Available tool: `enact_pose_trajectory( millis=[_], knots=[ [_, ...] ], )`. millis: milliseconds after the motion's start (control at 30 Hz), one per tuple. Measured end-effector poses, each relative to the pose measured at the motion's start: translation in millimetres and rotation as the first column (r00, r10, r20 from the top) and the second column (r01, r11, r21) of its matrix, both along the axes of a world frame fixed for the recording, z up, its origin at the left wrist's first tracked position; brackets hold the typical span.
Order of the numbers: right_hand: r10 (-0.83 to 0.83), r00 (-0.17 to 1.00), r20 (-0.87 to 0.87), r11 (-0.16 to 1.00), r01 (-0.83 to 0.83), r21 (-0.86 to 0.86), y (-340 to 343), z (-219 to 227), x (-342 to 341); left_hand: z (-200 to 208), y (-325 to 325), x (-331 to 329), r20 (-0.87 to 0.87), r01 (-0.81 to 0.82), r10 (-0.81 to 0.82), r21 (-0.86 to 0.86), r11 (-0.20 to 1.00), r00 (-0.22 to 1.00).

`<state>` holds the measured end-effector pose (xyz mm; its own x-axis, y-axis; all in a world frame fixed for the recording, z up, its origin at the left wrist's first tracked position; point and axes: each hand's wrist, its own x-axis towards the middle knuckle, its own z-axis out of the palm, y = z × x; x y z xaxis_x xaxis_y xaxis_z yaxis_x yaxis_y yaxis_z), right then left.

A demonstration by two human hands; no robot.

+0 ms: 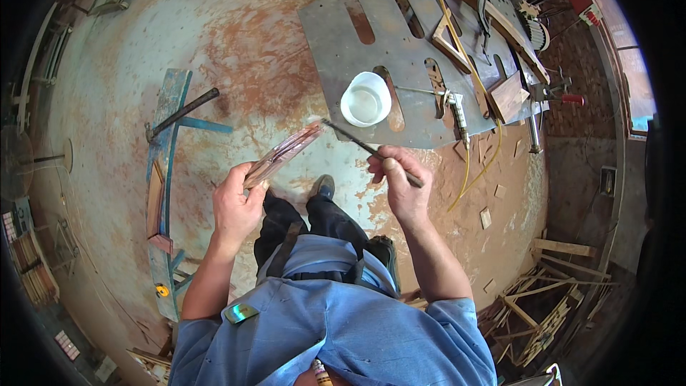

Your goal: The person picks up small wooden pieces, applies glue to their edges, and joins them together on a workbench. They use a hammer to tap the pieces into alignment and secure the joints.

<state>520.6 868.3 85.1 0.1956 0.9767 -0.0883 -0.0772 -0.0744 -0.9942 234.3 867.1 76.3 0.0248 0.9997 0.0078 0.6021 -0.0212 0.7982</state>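
I see the left hand (236,207) gripping wood strips (282,154), the right hand (400,186) pinching a brush (364,146). Risk: glue drips off the strips; white bowl (366,98) at 12 o'clock.

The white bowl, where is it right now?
In the head view, the white bowl sits on the grey metal plate with slots, just above and slightly left of the right hand, near the brush tip.

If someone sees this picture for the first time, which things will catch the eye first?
At centre, the left hand holds a thin reddish wood piece, and the right hand points a slim brush toward its tip. Just beyond, a white bowl sits on a slotted grey metal plate. At left, a hammer rests on a blue bench.
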Motion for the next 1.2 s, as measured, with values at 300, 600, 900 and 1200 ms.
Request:
enact_pose_trajectory(
  millis=[300, 600, 900, 1200],
  knots=[
    [0.212, 0.972, 0.104, 0.972, -0.22, 0.076, -13.1, 2.1, -9.3, -5.5, -1.0, 0.0, -0.001, -0.003, 0.003, -0.005, 1.0, 1.0],
    [0.002, 1.0, -0.011, 0.998, -0.003, -0.062, -5.9, -6.4, 10.6, -5.5, -1.8, -1.2, 0.038, -0.021, 0.02, 0.03, 0.999, 0.999],
    [0.299, 0.94, 0.164, 0.931, -0.325, 0.166, -18.8, 17.6, -21.2, -10.0, 4.6, 2.8, 0.005, -0.04, 0.04, 0.008, 0.999, 0.999],
    [0.218, 0.975, -0.046, 0.976, -0.217, 0.023, -14.6, 5.4, -10.3, -11.3, 7.0, -0.7, 0.012, -0.036, 0.036, -0.003, 0.999, 0.999]
  ],
)
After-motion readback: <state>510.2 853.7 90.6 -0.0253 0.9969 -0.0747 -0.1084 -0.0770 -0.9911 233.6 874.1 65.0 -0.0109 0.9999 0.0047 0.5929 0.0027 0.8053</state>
